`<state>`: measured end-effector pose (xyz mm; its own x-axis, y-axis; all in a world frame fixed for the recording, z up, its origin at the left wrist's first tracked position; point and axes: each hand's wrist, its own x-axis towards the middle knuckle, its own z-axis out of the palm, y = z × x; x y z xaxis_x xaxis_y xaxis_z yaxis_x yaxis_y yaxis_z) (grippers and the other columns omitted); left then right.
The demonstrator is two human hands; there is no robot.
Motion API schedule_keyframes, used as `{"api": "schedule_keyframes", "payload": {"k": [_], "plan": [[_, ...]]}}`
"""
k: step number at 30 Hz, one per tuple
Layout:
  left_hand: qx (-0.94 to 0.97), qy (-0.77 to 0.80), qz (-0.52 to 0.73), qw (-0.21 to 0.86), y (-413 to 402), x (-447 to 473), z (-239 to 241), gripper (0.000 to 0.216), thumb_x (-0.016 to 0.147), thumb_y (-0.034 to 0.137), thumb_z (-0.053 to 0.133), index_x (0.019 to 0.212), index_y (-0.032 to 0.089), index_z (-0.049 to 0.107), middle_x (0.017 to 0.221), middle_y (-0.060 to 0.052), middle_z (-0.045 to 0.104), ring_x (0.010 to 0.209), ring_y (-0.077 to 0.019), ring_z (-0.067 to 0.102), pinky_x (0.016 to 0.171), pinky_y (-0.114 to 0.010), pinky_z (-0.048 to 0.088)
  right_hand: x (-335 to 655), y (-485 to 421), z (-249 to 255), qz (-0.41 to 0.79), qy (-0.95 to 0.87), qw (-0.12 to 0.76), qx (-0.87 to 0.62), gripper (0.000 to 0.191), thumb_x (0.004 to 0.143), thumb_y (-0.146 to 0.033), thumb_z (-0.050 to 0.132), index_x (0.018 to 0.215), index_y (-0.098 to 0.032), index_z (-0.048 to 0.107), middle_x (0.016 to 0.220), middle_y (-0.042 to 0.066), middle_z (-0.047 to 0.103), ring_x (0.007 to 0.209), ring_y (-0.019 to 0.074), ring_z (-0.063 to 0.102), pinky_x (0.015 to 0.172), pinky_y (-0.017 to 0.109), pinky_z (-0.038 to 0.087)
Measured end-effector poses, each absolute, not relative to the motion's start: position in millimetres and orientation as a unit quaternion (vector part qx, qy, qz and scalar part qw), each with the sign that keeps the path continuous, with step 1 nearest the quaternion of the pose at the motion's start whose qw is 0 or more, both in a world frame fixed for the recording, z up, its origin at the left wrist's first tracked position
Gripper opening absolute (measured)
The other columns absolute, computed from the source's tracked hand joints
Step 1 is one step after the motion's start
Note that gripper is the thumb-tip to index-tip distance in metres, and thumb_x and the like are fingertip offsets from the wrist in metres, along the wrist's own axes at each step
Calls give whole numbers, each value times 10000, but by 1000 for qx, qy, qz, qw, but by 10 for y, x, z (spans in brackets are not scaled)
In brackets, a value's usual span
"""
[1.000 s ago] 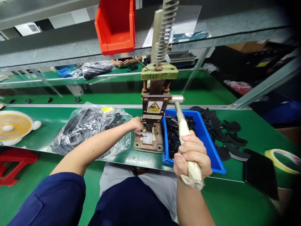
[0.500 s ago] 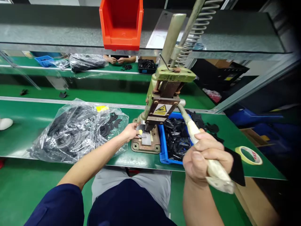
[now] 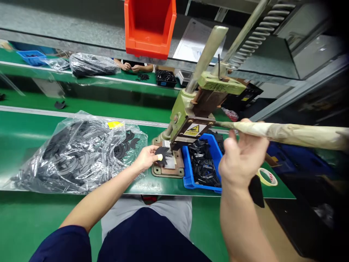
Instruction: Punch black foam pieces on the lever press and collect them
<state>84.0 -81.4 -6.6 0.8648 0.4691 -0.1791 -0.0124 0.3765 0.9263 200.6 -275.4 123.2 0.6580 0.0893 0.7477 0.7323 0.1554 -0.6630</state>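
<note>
A manual punch press [image 3: 191, 120] stands on the green bench, its base plate [image 3: 168, 168] near the front edge. My left hand [image 3: 147, 157] pinches a small black curved part [image 3: 162, 150] at the press base, a yellow cot on one finger. My right hand [image 3: 242, 156] is loose under the cloth-wrapped lever handle [image 3: 286, 133], which is raised to about level; its fingers are spread, touching the handle from below.
A blue tray [image 3: 215, 153] of black parts sits right of the press. A clear plastic bag [image 3: 76, 153] of black parts lies left. A tape roll [image 3: 267, 177] is at the right. An orange bin [image 3: 149, 27] hangs overhead. Another person's hands [image 3: 133, 67] work at the far bench.
The lever has swung up from low near my lap to about level. My right hand has gone from a full grip to a loose open touch. My left hand has drawn the black part slightly out.
</note>
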Motion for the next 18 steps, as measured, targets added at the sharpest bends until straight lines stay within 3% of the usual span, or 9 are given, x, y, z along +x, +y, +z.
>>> {"api": "schedule_keyframes", "payload": {"k": [1,3,6,9,13,18], "plan": [[540,206,154,801,-808,792,-38,439,515,169,894,898,94,693,829,-52,735,687,-139,669,677,-275,571,1927,-2782,1059,-182,-294,679,-647,677,830,-414,688,1416,-214,413,1432,118,503,1382,267,470,1157,526,401],[556,188,149,796,-804,695,31,437,512,203,904,882,103,695,842,-50,735,715,-144,672,718,-283,566,1768,-2819,718,10,-221,662,-716,524,849,-495,643,1286,-222,551,1391,99,552,1347,238,486,1142,456,410],[597,154,124,777,-838,570,143,396,554,245,890,879,112,707,848,-45,733,733,-150,665,731,-281,548,1607,-2799,355,241,-199,626,-715,426,802,-541,683,1008,-168,694,991,107,711,959,223,660,833,368,552],[646,117,107,746,-904,487,238,343,622,266,854,902,113,729,842,-47,729,758,-159,653,738,-274,525,1552,-2757,222,417,-195,610,-645,437,777,-570,697,867,-143,678,685,55,650,633,169,623,531,274,467],[705,40,65,705,-971,413,381,294,746,303,772,977,123,746,884,-55,722,785,-166,651,742,-271,515,1493,-2821,173,559,-182,599,-544,433,743,-543,749,842,-146,609,596,-11,548,533,125,559,464,225,361],[824,-89,45,558,-992,320,613,207,872,284,668,992,147,766,924,-58,719,861,-166,650,807,-254,488,1282,-2973,58,621,-185,592,-479,542,668,-587,815,869,-126,614,553,-45,485,470,91,467,467,233,308]]}}
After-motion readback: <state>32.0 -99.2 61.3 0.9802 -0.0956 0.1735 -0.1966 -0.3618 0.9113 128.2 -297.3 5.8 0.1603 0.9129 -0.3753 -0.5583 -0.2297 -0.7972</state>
